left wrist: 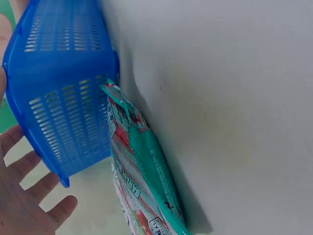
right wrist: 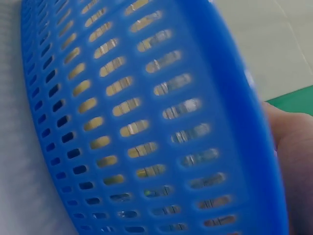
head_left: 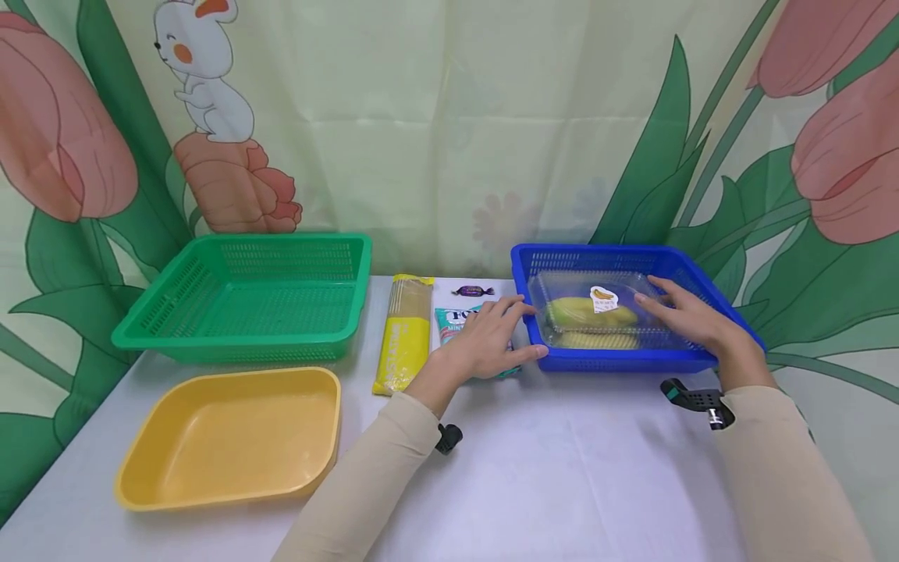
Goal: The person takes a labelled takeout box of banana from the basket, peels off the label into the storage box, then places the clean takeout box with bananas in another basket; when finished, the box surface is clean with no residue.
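Observation:
A blue slotted basket [head_left: 625, 361] holds a clear lidded plastic box [head_left: 562, 287], which has a white sticker and yellow-green food inside. My left hand [head_left: 488, 339] is at the basket's left rim, fingers spread and mostly straight; in the left wrist view these fingers [left wrist: 22, 166] lie along that rim. My right hand [head_left: 691, 316] reaches over the basket's right side, thumb and fingers extended at the box's right end. In the right wrist view, the basket wall [right wrist: 161, 142] hides most of that hand. Partly under my left forearm lies a teal candy bag [left wrist: 142, 161], beside the basket.
A yellow pack [head_left: 405, 336] that looks like dry pasta lies left of the candy bag. Behind the bag is a purple wrapped candy [head_left: 474, 290]. To the left stand a green basket [head_left: 239, 349] and a yellow tub [head_left: 232, 437]. A patterned curtain [head_left: 421, 156] hangs behind.

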Tool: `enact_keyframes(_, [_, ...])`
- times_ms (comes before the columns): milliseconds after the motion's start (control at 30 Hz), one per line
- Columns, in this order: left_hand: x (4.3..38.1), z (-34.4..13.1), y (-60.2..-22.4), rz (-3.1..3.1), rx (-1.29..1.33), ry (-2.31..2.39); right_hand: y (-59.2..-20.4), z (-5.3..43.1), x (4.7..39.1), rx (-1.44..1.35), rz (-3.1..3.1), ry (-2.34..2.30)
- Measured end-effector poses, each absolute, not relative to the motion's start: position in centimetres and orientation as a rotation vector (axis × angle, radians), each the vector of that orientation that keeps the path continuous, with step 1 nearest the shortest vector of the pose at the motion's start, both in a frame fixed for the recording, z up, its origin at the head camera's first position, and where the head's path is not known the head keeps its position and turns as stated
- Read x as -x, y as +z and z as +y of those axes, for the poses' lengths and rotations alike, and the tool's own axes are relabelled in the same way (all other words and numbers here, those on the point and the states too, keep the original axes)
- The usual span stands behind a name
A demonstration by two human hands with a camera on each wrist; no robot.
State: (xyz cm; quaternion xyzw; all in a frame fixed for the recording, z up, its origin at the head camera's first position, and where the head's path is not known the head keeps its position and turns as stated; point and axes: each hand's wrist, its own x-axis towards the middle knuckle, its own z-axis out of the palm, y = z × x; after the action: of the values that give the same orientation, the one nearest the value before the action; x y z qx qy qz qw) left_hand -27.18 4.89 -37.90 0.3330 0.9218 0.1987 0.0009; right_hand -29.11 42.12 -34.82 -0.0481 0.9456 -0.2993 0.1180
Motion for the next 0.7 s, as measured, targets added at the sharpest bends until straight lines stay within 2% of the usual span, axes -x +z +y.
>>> enact_keyframes(700, [27.1,5.1,-37.8,2.905,-1.017,0.583,-34.3,43.2,28.8,0.063,2.651,-1.296])
